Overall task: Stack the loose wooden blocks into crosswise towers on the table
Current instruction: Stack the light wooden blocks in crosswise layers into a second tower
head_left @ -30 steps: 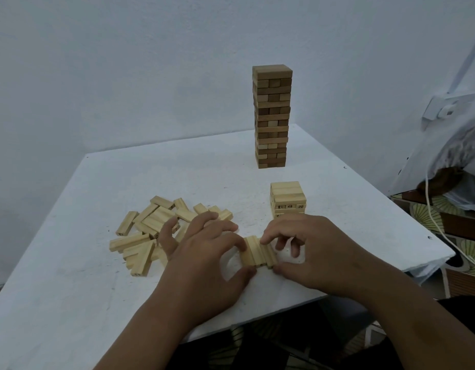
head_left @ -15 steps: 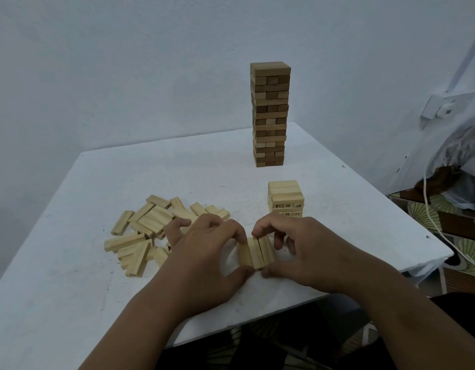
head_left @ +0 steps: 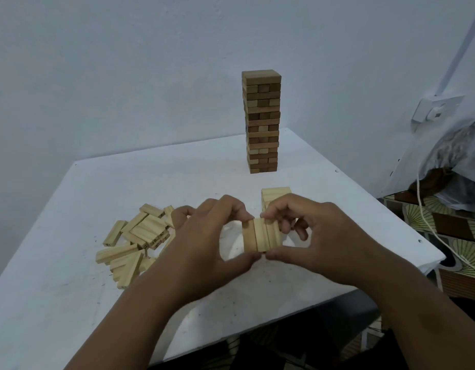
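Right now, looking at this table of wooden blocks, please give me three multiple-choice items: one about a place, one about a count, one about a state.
1. Where does the tall dark tower stand?
A. at the far side of the table
B. at the near edge
C. on the floor

2. How many pale blocks are pressed together between the two hands?
A. one
B. three
C. six

3. In what state is the heap of loose blocks?
A. stacked crosswise
B. standing on end
C. scattered and lying flat

Answers:
1 A: it rises beyond the short pale tower, near the wall.
2 B: the held blocks show three faces side by side between the left hand and the right hand.
3 C: they lie at mixed angles, left of the hands.
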Demonstrator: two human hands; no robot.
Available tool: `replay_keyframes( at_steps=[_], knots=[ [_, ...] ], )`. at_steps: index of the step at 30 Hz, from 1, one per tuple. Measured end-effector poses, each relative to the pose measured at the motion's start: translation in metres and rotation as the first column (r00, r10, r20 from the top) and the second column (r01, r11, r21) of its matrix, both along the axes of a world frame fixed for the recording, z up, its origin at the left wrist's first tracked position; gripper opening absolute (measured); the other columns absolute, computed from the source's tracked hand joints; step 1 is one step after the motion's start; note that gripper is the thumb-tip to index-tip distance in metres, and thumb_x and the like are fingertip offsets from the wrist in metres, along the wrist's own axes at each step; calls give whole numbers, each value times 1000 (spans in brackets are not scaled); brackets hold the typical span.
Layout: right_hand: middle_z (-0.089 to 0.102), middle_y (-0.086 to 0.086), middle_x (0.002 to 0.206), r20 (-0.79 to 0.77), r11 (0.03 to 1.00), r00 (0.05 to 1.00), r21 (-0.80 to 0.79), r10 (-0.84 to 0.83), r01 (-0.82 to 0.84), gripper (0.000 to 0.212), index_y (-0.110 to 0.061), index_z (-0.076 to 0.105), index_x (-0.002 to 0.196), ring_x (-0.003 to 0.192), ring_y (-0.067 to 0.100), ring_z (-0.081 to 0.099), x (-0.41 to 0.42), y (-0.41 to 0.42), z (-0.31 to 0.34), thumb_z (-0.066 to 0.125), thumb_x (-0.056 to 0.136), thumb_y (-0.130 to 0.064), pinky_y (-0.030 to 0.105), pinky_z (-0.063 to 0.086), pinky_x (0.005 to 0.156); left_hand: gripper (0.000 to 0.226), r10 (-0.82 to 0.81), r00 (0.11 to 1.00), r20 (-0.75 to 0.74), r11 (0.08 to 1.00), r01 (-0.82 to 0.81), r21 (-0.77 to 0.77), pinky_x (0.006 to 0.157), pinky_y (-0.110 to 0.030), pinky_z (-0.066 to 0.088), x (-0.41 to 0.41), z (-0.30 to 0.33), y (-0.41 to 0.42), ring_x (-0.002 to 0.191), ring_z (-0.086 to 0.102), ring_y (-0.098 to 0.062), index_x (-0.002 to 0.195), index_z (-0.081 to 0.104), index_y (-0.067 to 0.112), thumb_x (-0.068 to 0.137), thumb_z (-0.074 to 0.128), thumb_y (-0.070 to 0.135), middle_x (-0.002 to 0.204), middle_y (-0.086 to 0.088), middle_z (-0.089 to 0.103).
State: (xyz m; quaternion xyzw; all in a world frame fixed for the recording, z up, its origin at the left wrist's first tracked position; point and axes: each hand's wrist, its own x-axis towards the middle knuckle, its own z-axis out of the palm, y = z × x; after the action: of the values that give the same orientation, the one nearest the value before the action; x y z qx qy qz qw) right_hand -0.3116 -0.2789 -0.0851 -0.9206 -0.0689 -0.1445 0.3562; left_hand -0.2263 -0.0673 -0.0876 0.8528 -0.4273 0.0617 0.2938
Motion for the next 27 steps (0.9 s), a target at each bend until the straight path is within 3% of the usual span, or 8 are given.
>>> replay_keyframes(
  at_steps=[2, 5, 9, 13, 21, 27],
  knots=[
    [63, -17, 88, 26, 1000, 1000, 12, -10, 9, 47, -36, 62, 106, 80, 13, 57, 0, -5, 7, 88, 68, -33, 15, 46, 62, 47, 5, 1000, -18, 1000, -5, -2, 93, -24, 21, 3, 8, -8, 112, 41, 10, 106, 38, 47, 75, 72, 56, 113, 30, 56],
    [62, -26, 97, 33, 999, 999, -29, -37, 38, 50, -37, 59, 109, 88, 10, 58, 5, -14, 14, 87, 68, -36, 20, 49, 62, 53, 27, 998, -62, 999, -24, 42, 90, -26, 21, 11, 16, -22, 112, 32, 16, 108, 34, 51, 74, 75, 57, 110, 36, 47],
    [57, -33, 105, 31, 994, 997, -78, -71, 73, 52, -41, 54, 112, 97, 4, 55, 17, -26, 17, 85, 70, -43, 20, 45, 72, 53, 44, 997, -59, 996, -39, 81, 95, -31, 23, 24, 26, -40, 118, 35, -1, 107, 35, 48, 75, 76, 55, 118, 31, 44],
    [56, -32, 111, 15, 992, 995, -84, -96, 97, 52, -44, 51, 114, 105, 3, 53, 29, -38, 18, 80, 72, -47, 25, 50, 83, 55, 23, 999, -45, 997, -20, 71, 99, -33, 19, 35, 31, -51, 124, 40, 1, 112, 35, 46, 76, 76, 54, 121, 31, 49],
    [53, -28, 120, -7, 985, 993, -131, -117, 115, 51, -47, 46, 120, 105, -2, 49, 42, -53, 11, 77, 80, -38, 15, 41, 82, 58, 41, 995, -86, 998, -36, 59, 96, -31, 16, 49, 26, -69, 123, 40, 1, 114, 30, 49, 76, 72, 59, 118, 33, 52],
    [54, -22, 125, -42, 982, 991, -148, -127, 119, 53, -46, 44, 121, 103, -1, 50, 45, -52, 10, 77, 80, -35, 16, 41, 82, 59, 43, 993, -113, 997, -35, 71, 95, -30, 16, 53, 21, -75, 115, 36, 5, 117, 29, 51, 78, 73, 58, 115, 34, 52]
  ],
)
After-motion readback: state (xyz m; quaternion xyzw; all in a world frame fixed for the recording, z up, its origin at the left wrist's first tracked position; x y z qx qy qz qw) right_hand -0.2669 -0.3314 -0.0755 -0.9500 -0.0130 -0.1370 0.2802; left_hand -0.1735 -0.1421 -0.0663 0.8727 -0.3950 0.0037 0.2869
